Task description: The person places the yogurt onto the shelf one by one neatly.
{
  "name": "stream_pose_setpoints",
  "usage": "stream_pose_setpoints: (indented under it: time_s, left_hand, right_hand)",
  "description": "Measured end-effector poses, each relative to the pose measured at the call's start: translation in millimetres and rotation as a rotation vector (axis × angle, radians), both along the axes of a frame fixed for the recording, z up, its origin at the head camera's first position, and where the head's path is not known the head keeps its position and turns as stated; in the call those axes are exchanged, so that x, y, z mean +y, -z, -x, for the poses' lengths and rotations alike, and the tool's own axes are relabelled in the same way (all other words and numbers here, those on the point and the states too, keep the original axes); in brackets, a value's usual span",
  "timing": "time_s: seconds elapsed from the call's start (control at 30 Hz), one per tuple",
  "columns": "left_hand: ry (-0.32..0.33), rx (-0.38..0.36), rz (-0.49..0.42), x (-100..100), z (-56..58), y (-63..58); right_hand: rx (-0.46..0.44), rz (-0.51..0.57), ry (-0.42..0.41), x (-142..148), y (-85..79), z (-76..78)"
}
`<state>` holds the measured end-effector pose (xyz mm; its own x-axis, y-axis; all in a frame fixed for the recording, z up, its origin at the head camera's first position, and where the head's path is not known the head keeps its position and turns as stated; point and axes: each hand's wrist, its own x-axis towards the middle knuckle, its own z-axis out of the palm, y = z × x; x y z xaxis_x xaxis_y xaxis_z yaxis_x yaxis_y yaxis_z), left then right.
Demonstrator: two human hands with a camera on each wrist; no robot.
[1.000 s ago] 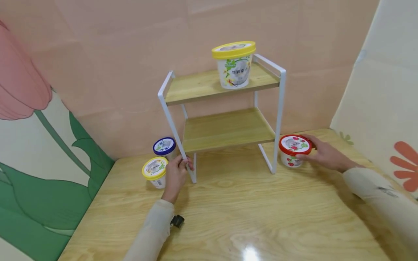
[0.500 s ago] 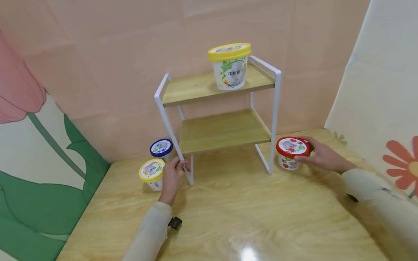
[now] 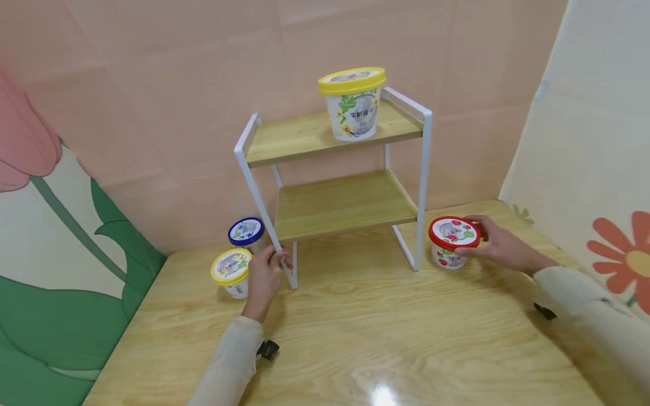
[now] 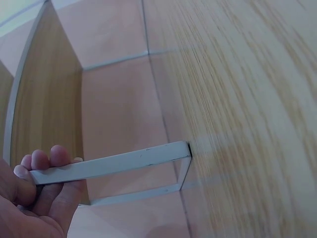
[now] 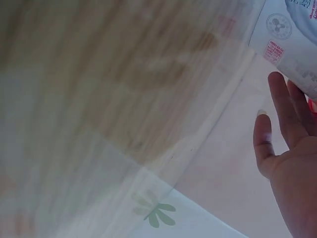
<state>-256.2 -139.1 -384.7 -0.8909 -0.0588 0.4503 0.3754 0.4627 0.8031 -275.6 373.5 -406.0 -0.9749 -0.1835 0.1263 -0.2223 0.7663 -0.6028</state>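
Here, the red-lidded tub [image 3: 452, 243] sits between the right thumb [image 3: 468, 251] and fingers [image 5: 285, 105].

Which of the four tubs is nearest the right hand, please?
The red-lidded tub, at the right hand; the blue-lidded tub and one yellow-lidded tub are left of the rack, the other yellow one on top.

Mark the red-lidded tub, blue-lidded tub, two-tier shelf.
Red-lidded tub [image 3: 452, 238]: head view, lid top.
Blue-lidded tub [image 3: 246, 232]: head view, lid top.
Two-tier shelf [image 3: 339, 202]: head view, lower board.
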Motion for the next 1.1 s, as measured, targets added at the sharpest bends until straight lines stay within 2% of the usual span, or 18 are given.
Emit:
stream_pose_setpoints:
  time_s: [0.53,0.87,1.1]
  left_hand:
    - [0.000,-0.007,-0.003,0.9,-0.8,3.1]
    - [-0.010,0.037,0.010,-1.6,0.0,0.4]
    - [0.001,0.017,-0.004,0.0,0.9,2.3]
  right_hand:
    - [0.001,-0.015,-0.002,-2.8,7.2,-15.9]
    - [0.017,-0.032,-0.040,-5.2,1.8,-23.9]
    - [0.012,-0.026,-0.051,-6.7,0.5,-32.2]
